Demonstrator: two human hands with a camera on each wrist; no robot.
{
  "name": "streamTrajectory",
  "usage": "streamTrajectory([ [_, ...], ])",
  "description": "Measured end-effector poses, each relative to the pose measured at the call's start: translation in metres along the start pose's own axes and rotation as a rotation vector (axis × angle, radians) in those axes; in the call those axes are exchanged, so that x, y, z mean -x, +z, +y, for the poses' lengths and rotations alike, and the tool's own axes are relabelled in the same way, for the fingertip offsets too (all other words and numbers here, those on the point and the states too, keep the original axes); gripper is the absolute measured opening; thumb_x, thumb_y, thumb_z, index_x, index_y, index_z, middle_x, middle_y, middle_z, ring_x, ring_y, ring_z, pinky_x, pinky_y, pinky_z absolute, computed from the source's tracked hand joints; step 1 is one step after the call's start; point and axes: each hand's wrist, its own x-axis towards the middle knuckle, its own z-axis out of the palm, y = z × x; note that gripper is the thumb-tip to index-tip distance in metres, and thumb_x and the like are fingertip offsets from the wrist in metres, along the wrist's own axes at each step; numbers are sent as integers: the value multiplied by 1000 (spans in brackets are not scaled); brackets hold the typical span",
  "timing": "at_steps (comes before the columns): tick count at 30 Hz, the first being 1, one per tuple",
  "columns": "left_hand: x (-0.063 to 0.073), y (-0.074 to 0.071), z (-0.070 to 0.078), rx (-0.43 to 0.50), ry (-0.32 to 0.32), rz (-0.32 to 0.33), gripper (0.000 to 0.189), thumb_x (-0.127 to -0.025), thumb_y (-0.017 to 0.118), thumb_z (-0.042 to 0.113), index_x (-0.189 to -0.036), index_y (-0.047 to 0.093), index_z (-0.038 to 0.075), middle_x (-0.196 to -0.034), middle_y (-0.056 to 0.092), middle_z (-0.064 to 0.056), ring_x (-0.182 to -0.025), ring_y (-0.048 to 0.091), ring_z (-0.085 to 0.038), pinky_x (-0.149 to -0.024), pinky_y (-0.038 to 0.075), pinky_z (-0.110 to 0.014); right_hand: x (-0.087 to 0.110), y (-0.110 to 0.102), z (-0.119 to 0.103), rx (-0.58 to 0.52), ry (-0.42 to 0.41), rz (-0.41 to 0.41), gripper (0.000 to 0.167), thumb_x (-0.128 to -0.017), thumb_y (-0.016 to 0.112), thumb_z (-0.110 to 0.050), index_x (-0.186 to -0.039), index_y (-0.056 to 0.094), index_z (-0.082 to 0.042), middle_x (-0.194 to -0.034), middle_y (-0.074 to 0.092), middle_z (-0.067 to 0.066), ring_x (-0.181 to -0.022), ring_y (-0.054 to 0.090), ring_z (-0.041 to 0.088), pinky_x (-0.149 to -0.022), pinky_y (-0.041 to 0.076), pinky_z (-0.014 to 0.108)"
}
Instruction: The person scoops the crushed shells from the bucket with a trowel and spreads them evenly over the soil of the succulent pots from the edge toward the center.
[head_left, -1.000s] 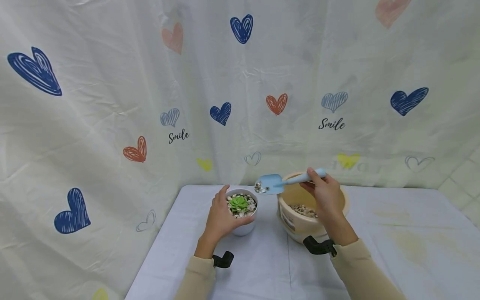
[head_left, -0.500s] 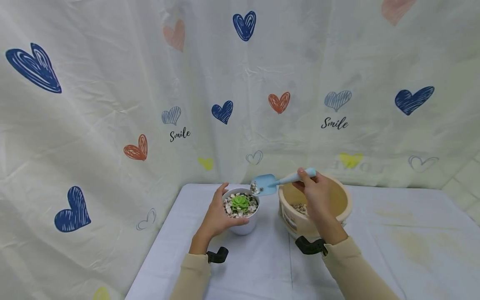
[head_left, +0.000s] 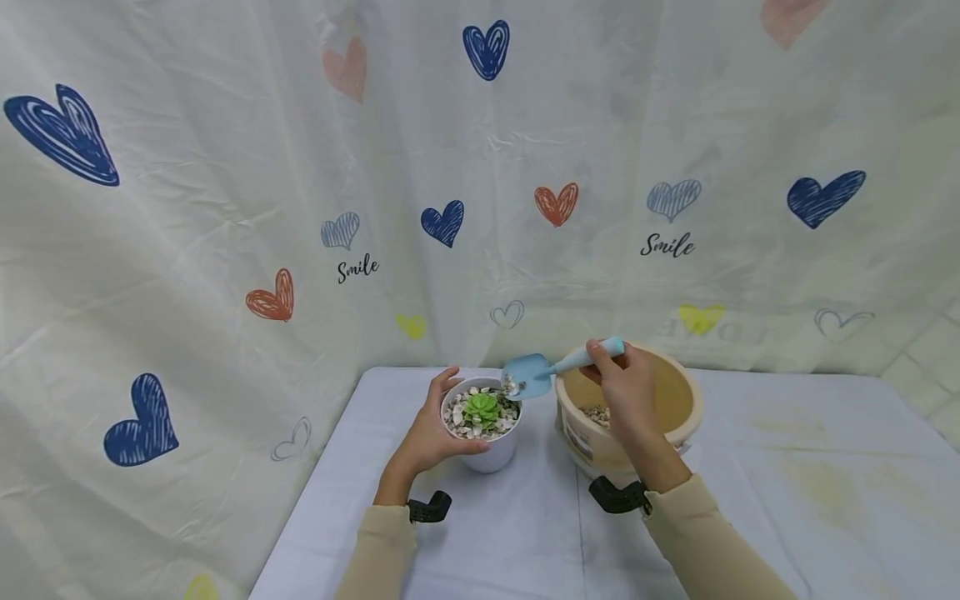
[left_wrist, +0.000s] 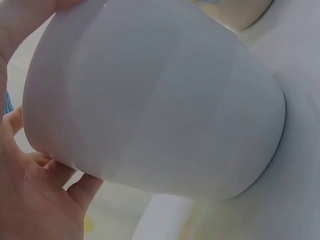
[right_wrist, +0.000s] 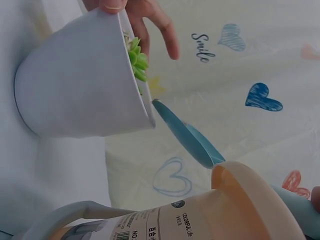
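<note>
A small white flower pot (head_left: 491,457) stands on the table with a green succulent (head_left: 482,408) and pale pebbles (head_left: 460,423) inside. My left hand (head_left: 427,437) holds it round the rim, thumb on the near side, fingers round the left and far sides. In my right hand (head_left: 632,396) is the handle of a light blue garden trowel (head_left: 531,375). Its blade slants down to the left, and the tip overlaps the pot's right rim, a few pebbles near it. In the right wrist view, the trowel's tip (right_wrist: 156,102) is right at the rim, beside the succulent (right_wrist: 138,61).
Just right of the white pot stands a larger beige planter (head_left: 600,450) with gravel (head_left: 597,415) in it, below my right hand. A printed label (right_wrist: 185,220) is on its side. Behind the white-covered table (head_left: 787,483) hangs a heart-print curtain (head_left: 600,125).
The trowel has moved left from the beige planter's rim to the white pot's rim, and its blade has tipped downward. Fewer pebbles show on the blade. My left hand keeps holding the pot.
</note>
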Motion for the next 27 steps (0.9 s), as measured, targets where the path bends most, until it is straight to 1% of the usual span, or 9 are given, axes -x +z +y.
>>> streamTrajectory([
  [3,-1,0,-1,3,1,0,126,-60,101,31,-154,20,52,-156,41,0,-136,51,-24,-112,40,-53,0,1,1,13,-23,5,36,-101,64,-30,-121,62,0,-108,60,1,-102,67,14,-87,59,21],
  [7,-1,-1,-2,15,15,-1,124,-61,100,28,-154,22,49,-156,43,-1,-136,51,-23,-113,40,-52,-1,1,2,33,-47,4,32,-102,64,-29,-119,63,-2,-107,60,0,-102,67,15,-86,59,20],
  [12,1,-1,-4,72,26,-27,121,-65,99,21,-155,22,45,-159,41,-2,-139,49,-24,-113,39,-51,0,2,4,39,-83,-12,31,-101,65,-30,-117,63,-3,-108,60,0,-103,65,14,-86,58,19],
  [15,1,-1,-5,94,29,-36,119,-67,98,19,-156,22,44,-161,38,-2,-141,47,-23,-115,38,-52,1,2,5,45,-109,-22,30,-101,65,-29,-117,63,-3,-107,60,-1,-103,64,13,-87,58,19],
  [19,1,-2,-7,107,30,-46,117,-69,97,21,-156,22,42,-163,36,-3,-145,43,-24,-117,35,-53,2,1,5,44,-130,-42,31,-101,65,-30,-118,63,-3,-108,60,0,-105,64,13,-88,57,19],
  [23,2,-2,-8,117,26,-51,116,-69,97,24,-157,22,41,-165,34,-4,-146,42,-25,-118,34,-54,3,1,4,60,-148,-57,35,-101,65,-30,-121,62,-2,-110,60,1,-106,65,13,-88,57,19],
  [27,2,-1,-10,123,15,-52,114,-70,96,26,-156,23,42,-166,31,-4,-148,40,-26,-118,33,-55,3,2,5,76,-167,-98,36,-101,65,-28,-124,61,0,-112,59,2,-107,65,12,-89,57,20],
])
